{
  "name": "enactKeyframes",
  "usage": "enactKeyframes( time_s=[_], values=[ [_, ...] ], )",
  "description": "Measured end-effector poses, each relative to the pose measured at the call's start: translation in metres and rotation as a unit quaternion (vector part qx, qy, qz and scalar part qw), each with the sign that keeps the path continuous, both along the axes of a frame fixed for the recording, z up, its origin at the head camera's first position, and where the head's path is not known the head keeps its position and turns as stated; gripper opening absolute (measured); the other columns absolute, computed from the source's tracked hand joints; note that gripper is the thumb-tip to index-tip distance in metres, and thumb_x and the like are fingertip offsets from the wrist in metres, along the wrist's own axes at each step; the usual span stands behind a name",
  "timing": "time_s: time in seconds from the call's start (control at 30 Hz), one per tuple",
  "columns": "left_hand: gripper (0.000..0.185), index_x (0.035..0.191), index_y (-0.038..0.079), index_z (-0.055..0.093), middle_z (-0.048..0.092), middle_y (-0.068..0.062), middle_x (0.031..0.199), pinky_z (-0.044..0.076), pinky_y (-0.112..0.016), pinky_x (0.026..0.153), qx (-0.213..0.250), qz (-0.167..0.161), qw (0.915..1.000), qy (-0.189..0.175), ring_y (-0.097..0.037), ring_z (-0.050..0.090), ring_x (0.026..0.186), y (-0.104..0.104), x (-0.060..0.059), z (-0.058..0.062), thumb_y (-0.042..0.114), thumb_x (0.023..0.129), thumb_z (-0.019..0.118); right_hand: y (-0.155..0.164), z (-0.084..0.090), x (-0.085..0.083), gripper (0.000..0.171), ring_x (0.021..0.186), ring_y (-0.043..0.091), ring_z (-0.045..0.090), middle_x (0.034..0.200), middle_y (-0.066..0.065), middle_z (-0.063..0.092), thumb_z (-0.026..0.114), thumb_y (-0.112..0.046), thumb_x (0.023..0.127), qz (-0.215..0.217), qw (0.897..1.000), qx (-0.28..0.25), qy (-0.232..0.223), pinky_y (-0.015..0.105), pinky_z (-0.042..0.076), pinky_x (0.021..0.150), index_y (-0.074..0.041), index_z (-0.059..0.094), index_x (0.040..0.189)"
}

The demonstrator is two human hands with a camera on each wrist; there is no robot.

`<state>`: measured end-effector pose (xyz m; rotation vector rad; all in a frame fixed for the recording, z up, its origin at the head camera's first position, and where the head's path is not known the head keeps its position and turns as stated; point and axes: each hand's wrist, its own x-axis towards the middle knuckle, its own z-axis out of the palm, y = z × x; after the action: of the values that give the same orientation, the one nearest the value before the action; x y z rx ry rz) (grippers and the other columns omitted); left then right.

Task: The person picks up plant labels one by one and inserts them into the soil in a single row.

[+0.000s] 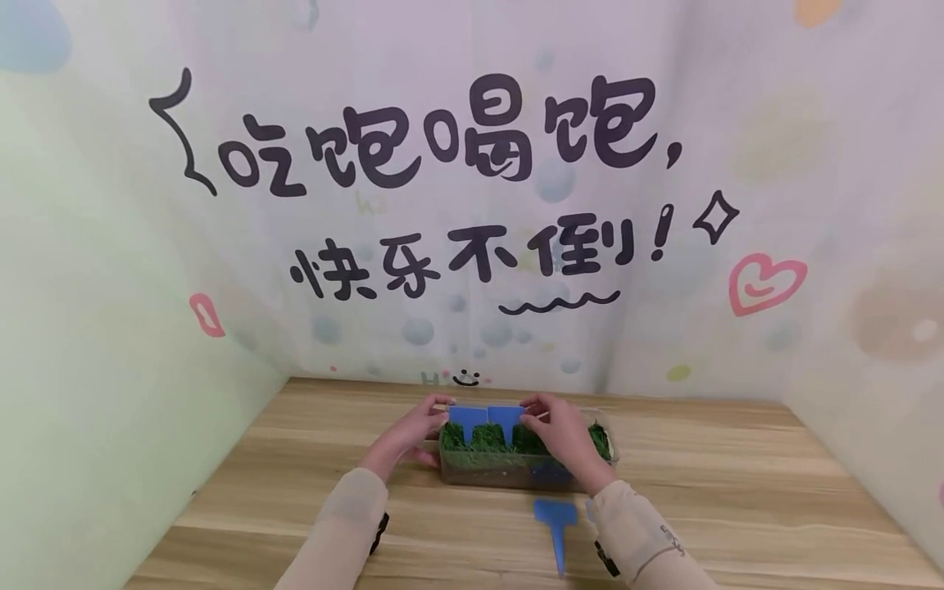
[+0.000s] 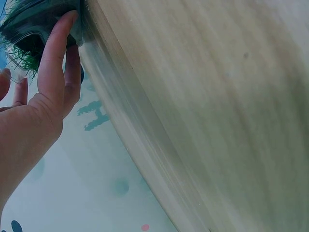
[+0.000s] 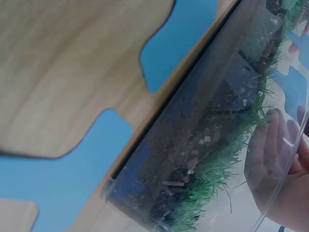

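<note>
a clear box (image 1: pixel 509 471) with dark dirt and green grass (image 1: pixel 479 441) in it sits on the wooden tabletop (image 1: pixel 737 492), about in the middle between the left and right edges and closer to the back edge than the front one. two blue tags (image 1: pixel 487 419) stand up in the grass at the back of the box, side by side.

the left hand (image 1: pixel 413 430) is at the left end of the box. in the left wrist view its fingers (image 2: pixel 55 53) are straight and press flat on the end of the box. the thumb is cut off at the edge of that picture, so its grip cannot be fully seen.

the right hand (image 1: pixel 564 430) reaches over the box from the right. its fingertips touch the top of the right blue tag. they look pinched on it, but the picture is small and it is hard to be sure. in the right wrist view the fingers (image 3: pixel 270 154) show only through the clear wall, blurry.

one more blue tag (image 1: pixel 555 524) lies flat on the tabletop in front of the box, near the front edge, just beside the right sleeve (image 1: pixel 642 541). another bit of blue peeks out by that sleeve, mostly hidden. the right end of the box is covered by the right hand and wrist.

behind the tabletop is a wall (image 1: pixel 472 205) with big black writing.
</note>
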<state>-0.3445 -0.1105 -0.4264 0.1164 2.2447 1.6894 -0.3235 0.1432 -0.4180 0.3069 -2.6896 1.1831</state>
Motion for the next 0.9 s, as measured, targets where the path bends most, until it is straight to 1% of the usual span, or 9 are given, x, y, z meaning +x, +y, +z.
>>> enactKeyframes(
  time_s=[0.17,0.43,0.6,0.73,0.8,0.9],
  values=[
    [0.037,0.146,0.014,0.040,0.032,-0.022,0.156,0.061,-0.054,0.070,-0.002,-0.003,1.0000,-0.002,-0.053,0.035,0.139,0.000,0.002,0.001,0.015,0.108,0.041,0.001,0.004,0.003,0.021,0.090,0.021,0.069,0.101,0.004,0.071,0.070,-0.017,0.093,-0.007,1.000,0.004,0.001,0.040,0.059,0.078,-0.013,0.069,0.114],
    [0.036,0.145,0.016,0.042,0.037,-0.020,0.155,0.062,-0.047,0.065,-0.005,-0.008,1.0000,0.002,-0.051,0.038,0.139,0.000,0.003,0.002,0.016,0.108,0.040,0.011,0.011,0.012,0.024,0.093,0.024,0.070,0.102,0.004,0.072,0.070,-0.020,0.093,-0.022,1.000,0.003,0.005,0.042,0.059,0.080,-0.011,0.068,0.116],
    [0.036,0.145,0.015,0.041,0.035,-0.022,0.156,0.062,-0.050,0.067,0.000,-0.008,1.0000,0.000,-0.053,0.036,0.140,-0.001,0.002,0.001,0.015,0.108,0.040,0.019,0.010,0.016,0.026,0.091,0.022,0.070,0.103,0.003,0.073,0.072,-0.023,0.092,-0.031,0.999,0.020,0.017,0.041,0.059,0.079,-0.012,0.069,0.116],
    [0.037,0.146,0.013,0.039,0.033,-0.022,0.156,0.061,-0.052,0.070,0.007,-0.007,0.9999,-0.004,-0.053,0.033,0.141,-0.002,0.002,0.001,0.015,0.109,0.039,0.025,0.011,0.020,0.026,0.091,0.022,0.070,0.105,0.005,0.073,0.071,-0.020,0.093,-0.030,0.999,0.009,0.016,0.040,0.059,0.080,-0.011,0.068,0.117],
    [0.038,0.147,0.013,0.038,0.032,-0.022,0.157,0.061,-0.052,0.070,0.008,-0.007,0.9999,-0.005,-0.053,0.033,0.142,-0.002,0.001,0.001,0.015,0.109,0.039,0.028,0.012,0.022,0.027,0.092,0.022,0.069,0.106,0.006,0.072,0.071,-0.019,0.093,-0.026,1.000,-0.002,0.008,0.041,0.059,0.081,-0.010,0.067,0.118],
    [0.038,0.147,0.012,0.038,0.032,-0.022,0.157,0.062,-0.051,0.069,0.007,-0.007,0.9999,-0.005,-0.053,0.032,0.142,-0.002,0.001,0.001,0.015,0.109,0.039,0.031,0.015,0.025,0.026,0.094,0.023,0.069,0.107,0.006,0.072,0.070,-0.019,0.094,-0.025,1.000,-0.002,0.004,0.041,0.058,0.083,-0.011,0.067,0.119]
  ],
)
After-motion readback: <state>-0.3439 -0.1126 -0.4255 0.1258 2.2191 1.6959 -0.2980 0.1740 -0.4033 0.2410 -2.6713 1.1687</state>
